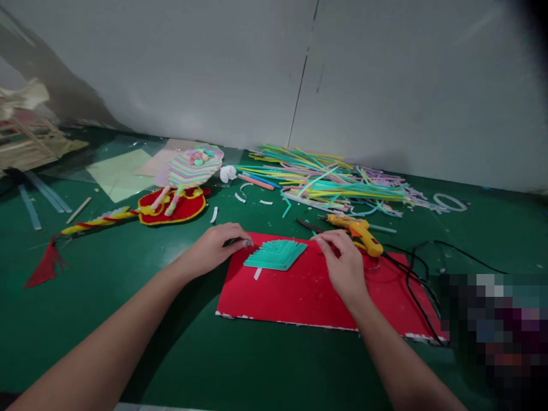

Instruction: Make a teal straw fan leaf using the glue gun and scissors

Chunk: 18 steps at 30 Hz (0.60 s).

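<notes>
A leaf-like piece made of teal strips laid side by side (276, 255) lies on a red board (299, 297) with worn white edges. My left hand (218, 248) is at the piece's left side, thumb and forefinger pinched; whatever is between them is too small to make out. To the right of the piece, my right hand (345, 260) hovers over the board's back edge with its fingertips pressed together. Its pinch hides anything it may hold. Just behind those fingertips are dark scissors (306, 225), partly covered. A yellow hot glue gun (359, 233) lies beside my right hand.
Many pastel fuzzy craft stems (334, 182) are heaped by the wall. At left lie a striped fan-shaped craft (194, 170), a red yellow-edged piece (188, 213) and a red tassel (45, 265). A black cord (413, 274) crosses the board's right side. Paper scraps (214, 214) lie about.
</notes>
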Each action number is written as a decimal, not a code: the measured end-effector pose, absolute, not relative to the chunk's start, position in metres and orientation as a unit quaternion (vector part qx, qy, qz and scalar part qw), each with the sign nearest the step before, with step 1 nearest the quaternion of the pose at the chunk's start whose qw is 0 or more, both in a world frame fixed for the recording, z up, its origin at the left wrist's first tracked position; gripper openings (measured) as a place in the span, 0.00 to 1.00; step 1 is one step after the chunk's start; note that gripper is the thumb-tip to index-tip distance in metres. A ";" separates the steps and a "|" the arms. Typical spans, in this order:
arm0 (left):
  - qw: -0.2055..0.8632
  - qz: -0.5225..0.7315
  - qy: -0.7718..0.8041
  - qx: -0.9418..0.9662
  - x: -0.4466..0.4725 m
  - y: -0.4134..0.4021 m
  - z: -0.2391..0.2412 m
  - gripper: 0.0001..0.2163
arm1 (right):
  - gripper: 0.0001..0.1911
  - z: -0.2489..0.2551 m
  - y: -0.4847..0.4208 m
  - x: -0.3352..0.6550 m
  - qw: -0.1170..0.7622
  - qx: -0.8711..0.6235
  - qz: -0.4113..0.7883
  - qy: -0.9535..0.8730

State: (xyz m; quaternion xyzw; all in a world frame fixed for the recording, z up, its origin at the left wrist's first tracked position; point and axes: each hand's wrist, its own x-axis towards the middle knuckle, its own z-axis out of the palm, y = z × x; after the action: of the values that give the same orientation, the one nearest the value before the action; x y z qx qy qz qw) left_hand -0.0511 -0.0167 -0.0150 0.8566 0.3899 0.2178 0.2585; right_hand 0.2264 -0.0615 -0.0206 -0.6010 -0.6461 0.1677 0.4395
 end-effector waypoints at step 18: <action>0.206 0.342 0.427 0.811 -0.050 -0.017 -0.015 0.07 | 0.08 -0.027 -0.052 0.246 0.529 -0.571 0.106 -0.619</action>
State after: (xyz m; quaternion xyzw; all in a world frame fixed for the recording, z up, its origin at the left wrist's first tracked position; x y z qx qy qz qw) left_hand -0.0503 -0.0171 -0.0152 0.8111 0.4273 0.3422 0.2060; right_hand 0.2462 -0.0518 -0.0267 -0.5710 -0.6186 0.1061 0.5292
